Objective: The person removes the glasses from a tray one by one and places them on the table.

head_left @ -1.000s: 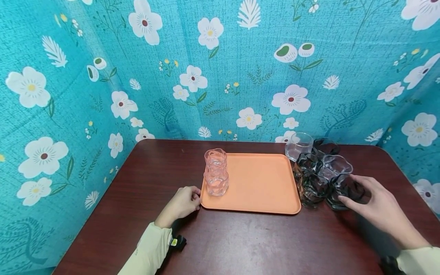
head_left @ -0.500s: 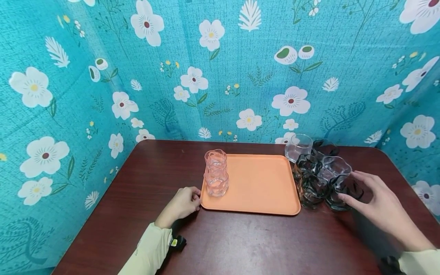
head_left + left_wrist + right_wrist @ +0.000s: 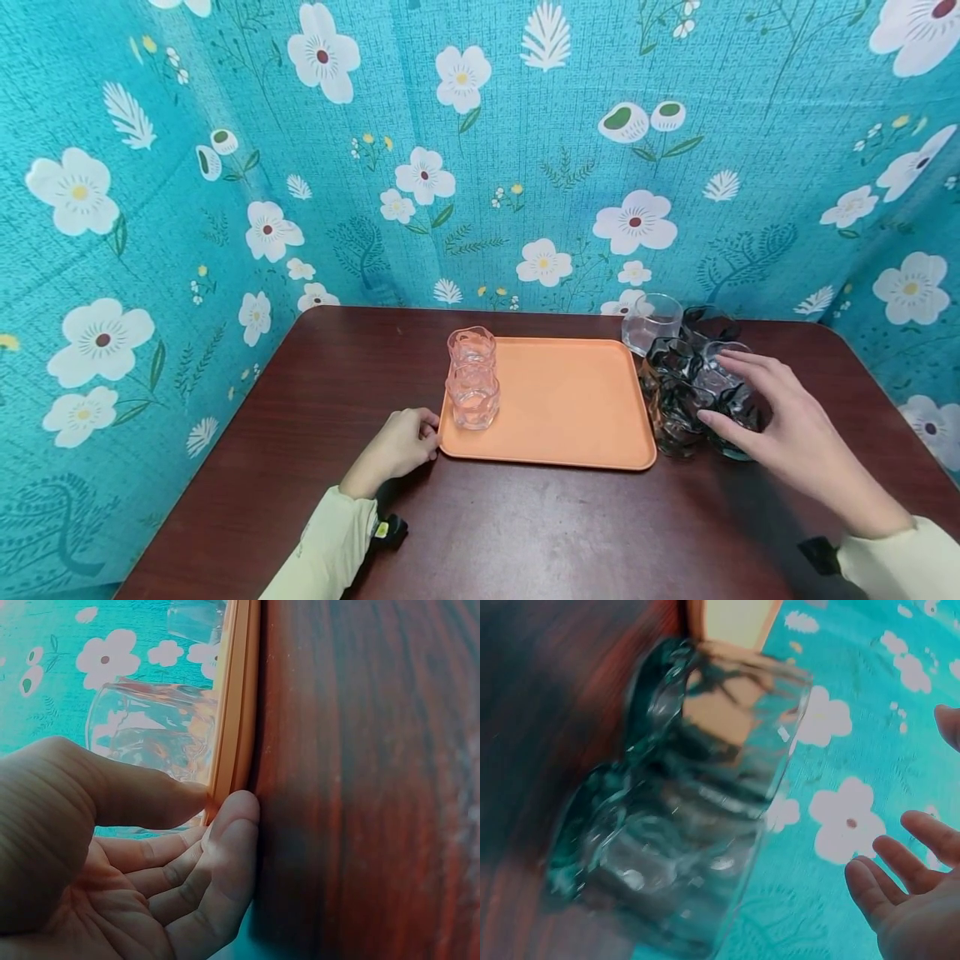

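My left hand [image 3: 397, 446] pinches the near left corner of an orange tray [image 3: 570, 408]. In the left wrist view the thumb and fingertips close on the tray's rim [image 3: 234, 697]. Two clear wavy glasses [image 3: 476, 400] stand one behind the other along the tray's left side. To the tray's right is a cluster of dark, smoky wavy glasses [image 3: 681, 408]. Above its near right part hovers my right hand [image 3: 798, 433], thumb and fingers spread, partly hiding the glasses. The right wrist view shows smoky glasses [image 3: 727, 720], slightly blurred, apart from the open fingers [image 3: 907, 862].
A straight clear glass [image 3: 651, 325] stands behind the tray's far right corner. Another clear glass [image 3: 720, 379] sits among the smoky ones, partly covered by the right hand. Everything rests on a dark wooden table [image 3: 540, 533], with a blue floral cloth [image 3: 495, 167] hanging behind and at the sides.
My right hand has moved from around the near right smoky glass, up and left over the cluster. My left hand keeps its pinch on the tray corner, and the tray stays put.
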Available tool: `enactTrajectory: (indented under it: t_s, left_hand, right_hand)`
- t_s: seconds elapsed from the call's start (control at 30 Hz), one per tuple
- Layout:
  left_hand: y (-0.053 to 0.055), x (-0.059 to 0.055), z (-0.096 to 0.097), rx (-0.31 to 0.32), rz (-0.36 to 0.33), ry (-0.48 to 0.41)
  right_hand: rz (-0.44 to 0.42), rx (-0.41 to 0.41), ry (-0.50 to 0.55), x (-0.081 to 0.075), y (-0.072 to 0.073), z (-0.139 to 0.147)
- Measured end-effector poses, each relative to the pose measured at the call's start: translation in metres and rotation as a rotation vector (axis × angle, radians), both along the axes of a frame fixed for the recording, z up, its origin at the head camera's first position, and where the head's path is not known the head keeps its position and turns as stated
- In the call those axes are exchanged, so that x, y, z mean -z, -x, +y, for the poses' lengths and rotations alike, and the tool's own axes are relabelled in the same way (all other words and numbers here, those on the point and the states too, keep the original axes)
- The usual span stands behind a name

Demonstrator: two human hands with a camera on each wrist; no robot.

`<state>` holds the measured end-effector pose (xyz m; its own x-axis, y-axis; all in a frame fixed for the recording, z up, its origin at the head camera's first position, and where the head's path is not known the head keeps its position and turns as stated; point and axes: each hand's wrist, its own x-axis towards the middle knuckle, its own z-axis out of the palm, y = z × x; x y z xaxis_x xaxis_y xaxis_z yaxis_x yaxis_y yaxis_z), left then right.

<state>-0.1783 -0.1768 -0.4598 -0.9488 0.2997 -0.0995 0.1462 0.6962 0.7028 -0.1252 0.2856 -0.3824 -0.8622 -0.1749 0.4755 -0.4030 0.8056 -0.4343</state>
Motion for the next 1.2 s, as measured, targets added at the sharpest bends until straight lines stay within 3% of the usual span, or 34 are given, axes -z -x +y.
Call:
enactTrajectory:
  t_s: [0.27,0.43,0.87,1.03,1.2]
  left_hand:
    - [0.001,0.000,-0.001,0.006,0.004,-0.005]
    - [0.001,0.000,-0.002,0.013,0.008,-0.007]
    - [0.001,0.000,0.000,-0.003,-0.014,0.010]
    - [0.002,0.000,0.000,-0.007,-0.018,0.014]
    - [0.001,-0.001,-0.001,0.008,-0.009,0.024]
  right_hand:
    - [-0.017,-0.117,0.008,-0.010,0.004,-0.041]
    - [-0.023,-0.225,0.010,-0.010,0.014,-0.073]
    - [-0.102,-0.415,0.019,-0.001,0.065,-0.147]
    - [-0.189,-0.441,-0.019,0.001,0.086,-0.174]
    - [-0.291,-0.413,-0.056,0.002,0.111,-0.199]
